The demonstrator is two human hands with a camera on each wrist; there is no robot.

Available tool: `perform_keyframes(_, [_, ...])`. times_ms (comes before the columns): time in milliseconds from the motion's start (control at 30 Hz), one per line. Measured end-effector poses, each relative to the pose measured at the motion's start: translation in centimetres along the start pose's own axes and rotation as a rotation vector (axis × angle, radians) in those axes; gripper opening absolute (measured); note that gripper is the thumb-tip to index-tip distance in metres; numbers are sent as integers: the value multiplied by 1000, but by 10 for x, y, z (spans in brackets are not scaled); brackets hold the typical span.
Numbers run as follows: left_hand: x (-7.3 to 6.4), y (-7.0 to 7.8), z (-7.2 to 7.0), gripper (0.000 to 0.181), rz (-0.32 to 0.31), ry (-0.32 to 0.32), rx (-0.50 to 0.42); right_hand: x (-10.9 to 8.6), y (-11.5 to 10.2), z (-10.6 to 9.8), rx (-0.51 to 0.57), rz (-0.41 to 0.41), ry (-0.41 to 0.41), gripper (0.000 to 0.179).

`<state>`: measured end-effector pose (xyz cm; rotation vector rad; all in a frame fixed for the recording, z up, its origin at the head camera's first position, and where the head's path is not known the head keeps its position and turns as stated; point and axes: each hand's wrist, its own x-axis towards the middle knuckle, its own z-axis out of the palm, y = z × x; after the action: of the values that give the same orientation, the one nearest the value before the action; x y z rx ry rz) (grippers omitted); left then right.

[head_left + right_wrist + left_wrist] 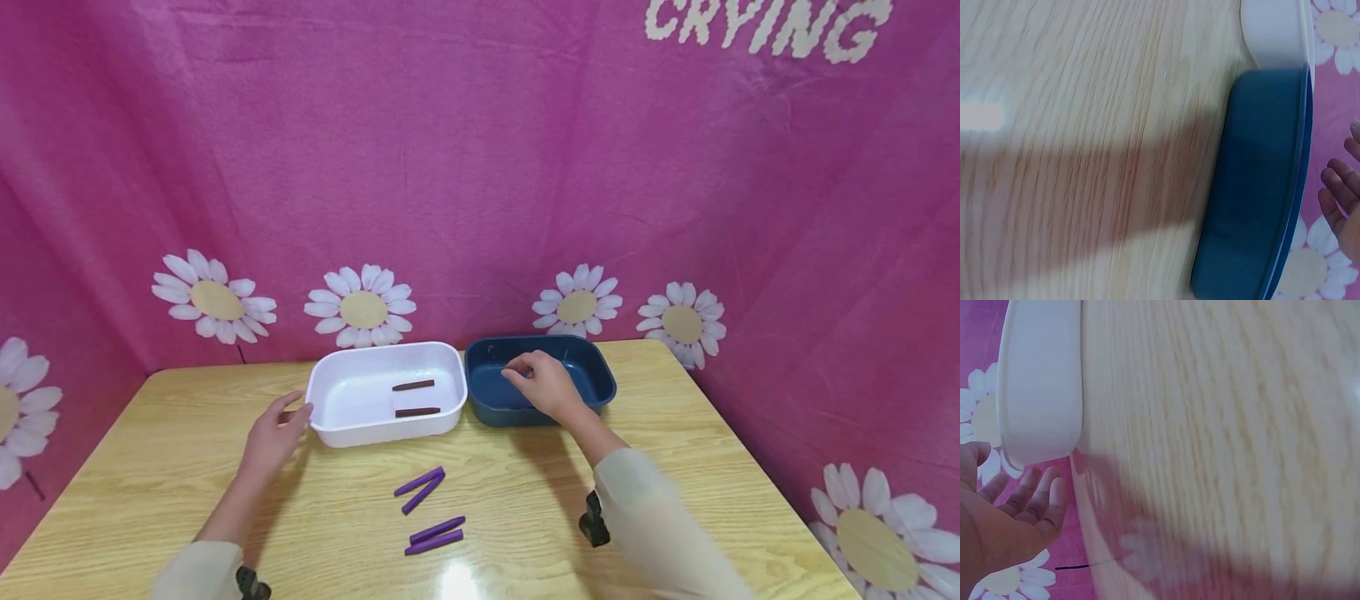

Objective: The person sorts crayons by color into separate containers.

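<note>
My left hand [275, 435] is at the left end of the white plastic bin [386, 435], fingertips right at its rim and fingers loosely bent. Two dark brown crayons [417, 412] lie apart inside that bin. Over the dark blue bin [525, 417] hovers my right hand [546, 385], its fingers relaxed with nothing visible in them. In the right wrist view, those fingers [1333, 187] show above the blue bin's rim. Purple crayons [437, 528] lie on the table in front of the bins, in two close pairs.
Both bins stand side by side at the back of the wooden table [337, 533]. A pink cloth [450, 167] printed with daisies hangs behind and along the sides. Glare marks the table's front, near the purple crayons.
</note>
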<state>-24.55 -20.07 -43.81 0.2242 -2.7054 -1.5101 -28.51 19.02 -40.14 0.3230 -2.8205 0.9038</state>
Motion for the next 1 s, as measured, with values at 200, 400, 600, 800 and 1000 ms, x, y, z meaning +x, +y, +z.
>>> perform_keyframes(200, [-7,7,-5,60,28,-30,27,-4,20,-14,-37,14,39,26])
perform_keyframes(400, [-15,11,-9,59,52,-64,81,-8,41,-30,-59,36,73,28])
perform_keyframes(600, [-21,15,-14,60,67,-85,134,-12,59,-46,-35,72,97,27])
perform_keyframes(800, [-32,16,-20,62,68,-170,179,-19,73,-60,-46,115,139,28])
perform_keyframes(1000, [-44,23,-19,59,118,-165,245,-25,89,-69,-43,142,180,32])
